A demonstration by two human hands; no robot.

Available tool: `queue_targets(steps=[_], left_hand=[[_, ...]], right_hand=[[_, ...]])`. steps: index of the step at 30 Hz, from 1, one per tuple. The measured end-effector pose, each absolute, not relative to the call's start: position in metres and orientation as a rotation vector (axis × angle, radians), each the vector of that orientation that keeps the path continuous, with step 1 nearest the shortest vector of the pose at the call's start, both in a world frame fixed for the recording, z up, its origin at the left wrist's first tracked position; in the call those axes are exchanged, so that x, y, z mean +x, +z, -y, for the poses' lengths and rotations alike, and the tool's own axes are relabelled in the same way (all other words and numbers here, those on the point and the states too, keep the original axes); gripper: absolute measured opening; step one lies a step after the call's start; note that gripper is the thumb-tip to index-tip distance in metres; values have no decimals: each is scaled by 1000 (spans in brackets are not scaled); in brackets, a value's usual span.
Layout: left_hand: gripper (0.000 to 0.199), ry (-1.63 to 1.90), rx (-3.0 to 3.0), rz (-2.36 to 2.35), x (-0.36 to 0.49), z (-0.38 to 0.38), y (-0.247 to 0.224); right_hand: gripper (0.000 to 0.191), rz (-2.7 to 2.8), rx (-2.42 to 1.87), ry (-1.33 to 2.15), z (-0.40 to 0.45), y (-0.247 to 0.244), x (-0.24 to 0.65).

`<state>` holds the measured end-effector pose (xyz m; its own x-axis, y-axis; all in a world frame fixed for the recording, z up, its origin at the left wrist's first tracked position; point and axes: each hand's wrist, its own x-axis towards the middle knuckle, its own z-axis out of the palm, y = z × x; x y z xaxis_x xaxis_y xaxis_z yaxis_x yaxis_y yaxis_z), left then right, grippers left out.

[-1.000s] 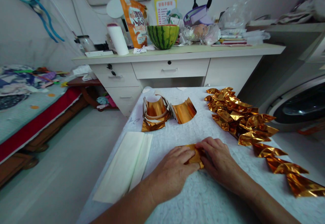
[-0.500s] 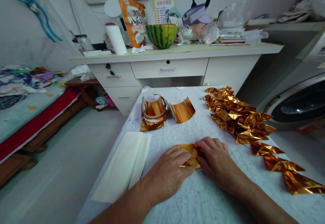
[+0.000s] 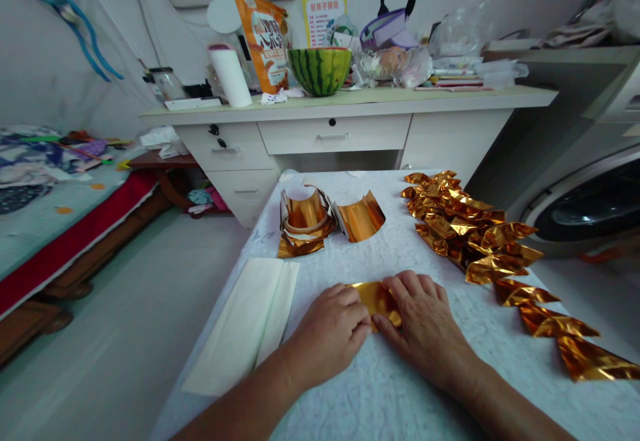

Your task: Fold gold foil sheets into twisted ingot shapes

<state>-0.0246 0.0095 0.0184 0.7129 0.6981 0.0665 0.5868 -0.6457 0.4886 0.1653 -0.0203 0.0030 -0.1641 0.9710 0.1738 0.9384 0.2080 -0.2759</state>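
Observation:
A sheet of gold foil paper (image 3: 379,301) lies on the cloth-covered table between my hands. My left hand (image 3: 336,326) is closed on its left end, with the fingers curled. At the right end, my right hand (image 3: 419,315) grips the sheet, its fingers over the far edge and its thumb on the near part. My hands hide both ends. Beyond them stand a curled stack of gold foil sheets (image 3: 305,217) and a separate curved bundle (image 3: 363,217). Folded, pointed gold foil pieces (image 3: 457,217) are piled on the right, with several trailing towards me.
Pale folded paper (image 3: 240,327) lies on the table's left side. Behind the table (image 3: 320,394) stands a white desk (image 3: 345,134) bearing a cut watermelon (image 3: 320,71) and an orange pouch (image 3: 267,44). A washing machine (image 3: 590,187) is at the right, a bed (image 3: 60,227) at the left.
The foil between my hands now looks smoother and shows more of its surface. My left fingers have curled in and drawn slightly left. My right thumb has moved down and left along the near edge.

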Motion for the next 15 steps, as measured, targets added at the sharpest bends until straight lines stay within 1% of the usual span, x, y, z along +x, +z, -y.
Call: queue_targets(steps=[4, 9, 15], left_hand=[[7, 338, 2383, -1154, -25, -8, 18], [17, 318, 2288, -1215, -31, -8, 16], [18, 266, 2262, -1157, -34, -11, 18]], right_hand=[[35, 2194, -1812, 142, 21, 4, 163], [40, 2186, -1820, 81, 22, 3, 160], [51, 2175, -1834, 49, 23, 4, 153]])
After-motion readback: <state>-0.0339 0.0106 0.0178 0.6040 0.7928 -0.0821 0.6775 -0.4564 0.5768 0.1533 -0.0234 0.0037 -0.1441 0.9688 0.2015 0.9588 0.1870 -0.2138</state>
